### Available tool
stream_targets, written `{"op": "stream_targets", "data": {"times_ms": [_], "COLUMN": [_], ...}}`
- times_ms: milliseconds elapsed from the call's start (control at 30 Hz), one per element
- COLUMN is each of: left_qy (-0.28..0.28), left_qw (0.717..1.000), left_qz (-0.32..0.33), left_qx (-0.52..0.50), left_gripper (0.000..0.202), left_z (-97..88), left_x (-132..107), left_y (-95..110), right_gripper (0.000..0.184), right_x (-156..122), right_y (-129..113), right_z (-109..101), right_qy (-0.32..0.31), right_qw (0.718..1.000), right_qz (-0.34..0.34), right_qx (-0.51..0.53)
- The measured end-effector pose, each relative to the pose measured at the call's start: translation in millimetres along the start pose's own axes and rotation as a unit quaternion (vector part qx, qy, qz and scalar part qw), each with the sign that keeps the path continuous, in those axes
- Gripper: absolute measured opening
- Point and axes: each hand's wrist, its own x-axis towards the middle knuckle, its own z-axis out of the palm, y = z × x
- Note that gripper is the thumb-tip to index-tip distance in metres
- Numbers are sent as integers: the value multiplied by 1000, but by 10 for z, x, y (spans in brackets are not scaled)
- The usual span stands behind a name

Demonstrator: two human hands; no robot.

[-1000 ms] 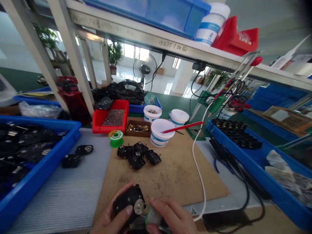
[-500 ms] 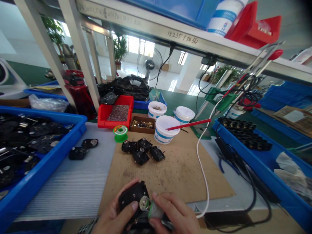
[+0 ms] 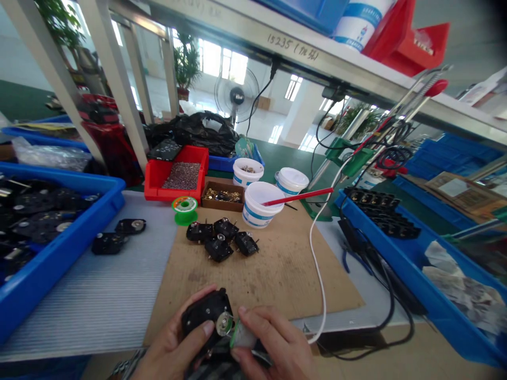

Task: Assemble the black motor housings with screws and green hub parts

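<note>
My left hand point(image 3: 174, 343) is closed around a black plastic housing point(image 3: 202, 311), its thumb pressed on the face near a round metal disc point(image 3: 224, 324). Close to that disc, my right hand point(image 3: 279, 343) pinches a small whitish piece with a green edge point(image 3: 242, 335); its exact kind I cannot make out. Thin bright wires or prongs show between the piece and the disc. Another dark object under both hands is mostly hidden. Beyond the hands, several similar black housings point(image 3: 218, 247) lie grouped on the cardboard sheet point(image 3: 277, 279).
A blue bin point(image 3: 75, 243) of black parts stands left, another blue bin point(image 3: 400, 264) right. At the back are a red bin point(image 3: 152, 187), a green spool point(image 3: 186, 214), a parts box point(image 3: 222, 206) and white tubs point(image 3: 259, 217). A white cable point(image 3: 319, 269) crosses the cardboard.
The whole view has shifted slightly, so the bench and hands appear farther left. Both hands keep the same hold, the whitish piece still beside the disc.
</note>
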Motion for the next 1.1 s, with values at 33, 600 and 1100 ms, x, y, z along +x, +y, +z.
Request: {"op": "stream_targets", "data": {"times_ms": [33, 600, 1100], "left_qy": [-1, 20, 5], "left_qw": [1000, 998, 997], "left_qz": [0, -14, 61], "left_qx": [-2, -53, 53], "left_gripper": [67, 62, 59], "left_z": [-1, 13, -52], "left_x": [2, 13, 40], "left_y": [-2, -27, -22], "right_gripper": [31, 32, 38], "right_x": [-4, -68, 33], "right_y": [3, -14, -75], "right_z": [0, -16, -59], "right_qy": [-3, -69, -212], "right_qw": [1000, 996, 913], "right_qz": [0, 33, 283], "right_qx": [9, 36, 202]}}
